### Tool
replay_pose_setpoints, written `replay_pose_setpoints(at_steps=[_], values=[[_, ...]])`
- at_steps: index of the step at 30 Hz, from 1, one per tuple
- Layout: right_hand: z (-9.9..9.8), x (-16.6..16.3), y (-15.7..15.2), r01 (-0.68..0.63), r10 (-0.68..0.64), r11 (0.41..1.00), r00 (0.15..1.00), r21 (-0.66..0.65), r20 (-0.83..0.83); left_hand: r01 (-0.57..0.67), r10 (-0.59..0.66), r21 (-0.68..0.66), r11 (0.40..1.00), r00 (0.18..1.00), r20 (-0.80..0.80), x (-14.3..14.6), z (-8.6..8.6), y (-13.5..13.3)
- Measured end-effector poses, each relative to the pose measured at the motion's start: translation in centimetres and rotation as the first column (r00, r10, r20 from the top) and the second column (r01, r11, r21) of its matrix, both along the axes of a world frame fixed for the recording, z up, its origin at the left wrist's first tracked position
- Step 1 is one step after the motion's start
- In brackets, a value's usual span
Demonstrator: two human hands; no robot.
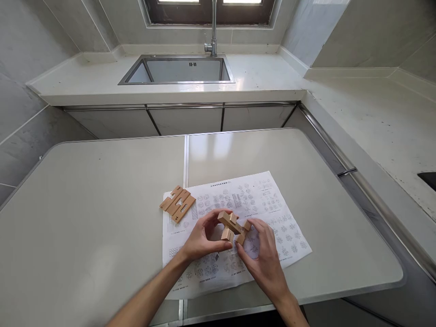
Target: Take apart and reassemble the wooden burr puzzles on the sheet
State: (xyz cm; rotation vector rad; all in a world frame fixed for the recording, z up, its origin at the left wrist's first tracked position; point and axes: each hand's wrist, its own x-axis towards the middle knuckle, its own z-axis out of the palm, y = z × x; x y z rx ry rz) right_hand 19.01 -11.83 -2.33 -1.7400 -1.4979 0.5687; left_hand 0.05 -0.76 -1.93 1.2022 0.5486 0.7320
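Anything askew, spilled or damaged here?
Minor: the printed sheet lies skewed on the table, flat wooden pieces overlapping its far-left corner. The right-hand counter shows dark specks; can't tell if dirt or chips. No spill; no obvious damage to the held blocks.

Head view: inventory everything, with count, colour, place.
Table: one, pale grey, foreground
Diagram sheet: one, white, on table
Flat wooden pieces: three, tan, sheet's upper left
Notched wooden blocks: count unclear, tan, above sheet
Countertop: one, white, far and right
Sink: one, grey, in countertop
Faucet: one, silver, behind sink
Window: one, brown, behind faucet
Cabinet fronts: several, grey, below countertop
Walls: several, grey, around countertop
Left hand: one, holding blocks
Right hand: one, likewise
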Motion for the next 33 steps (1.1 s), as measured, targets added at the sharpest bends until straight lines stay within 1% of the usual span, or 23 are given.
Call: replay_pose_setpoints(at_steps=[4, 9, 11, 14, 18, 20, 22, 24, 26, 29, 33], values=[[0.4, 0.0, 0.0, 0.001, 0.000, 1.000, 1.000, 0.028, -0.011, 0.013, -0.012, 0.017, 1.000, 1.000, -0.013, 0.0, -0.1, 0.0], [2.0, -0.1, -0.1, 0.017, -0.008, 0.998, 0.988, 0.060, -0.155, 0.043, -0.042, 0.049, 0.998, 0.999, -0.017, 0.0, 0.1, -0.1], [2.4, -0.1, -0.1, 0.003, 0.008, 0.998, 0.980, 0.055, -0.199, 0.056, -0.054, 0.065, 0.996, 0.998, -0.027, 0.0, 0.2, -0.1], [2.4, -0.2, -0.1, -0.035, 0.043, 0.999, 0.970, 0.038, -0.240, 0.076, -0.070, 0.086, 0.993, 0.996, -0.062, 0.1, 0.5, -0.2], [2.4, -0.1, -0.3, -0.038, 0.030, 0.999, 0.953, -0.021, -0.302, 0.101, -0.092, 0.097, 0.990, 0.992, -0.088, 0.1, 0.5, -0.4], [2.7, 0.0, -0.5, -0.086, 0.059, 0.995, 0.925, -0.056, -0.376, 0.096, -0.089, 0.095, 0.991, 0.993, -0.075, 0.1, 0.4, -0.4], [3.1, 0.2, -0.6, -0.142, 0.085, 0.986, 0.873, -0.084, -0.480, 0.086, -0.079, 0.092, 0.992, 0.994, -0.080, 0.1, 0.4, -0.4], [3.4, 0.3, -0.8, -0.162, 0.073, 0.981, 0.817, -0.106, -0.571, 0.076, -0.065, 0.102, 0.992, 0.992, -0.112, 0.1, 0.5, -0.4], [3.6, 0.5, -0.9, -0.155, 0.045, 0.980, 0.786, -0.125, -0.617, 0.060, -0.042, 0.122, 0.991, 0.988, -0.147, 0.2, 0.7, -0.5], [3.3, 0.7, -1.2, -0.123, 0.021, 0.984, 0.797, -0.128, -0.604, 0.043, -0.011, 0.165, 0.985, 0.982, -0.191, 0.3, 1.0, -0.7], [2.7, 0.7, -1.7, -0.054, 0.009, 0.996, 0.861, -0.074, -0.508, 0.043, 0.012, 0.238, 0.970, 0.975, -0.223, 0.6, 1.4, -0.8]])
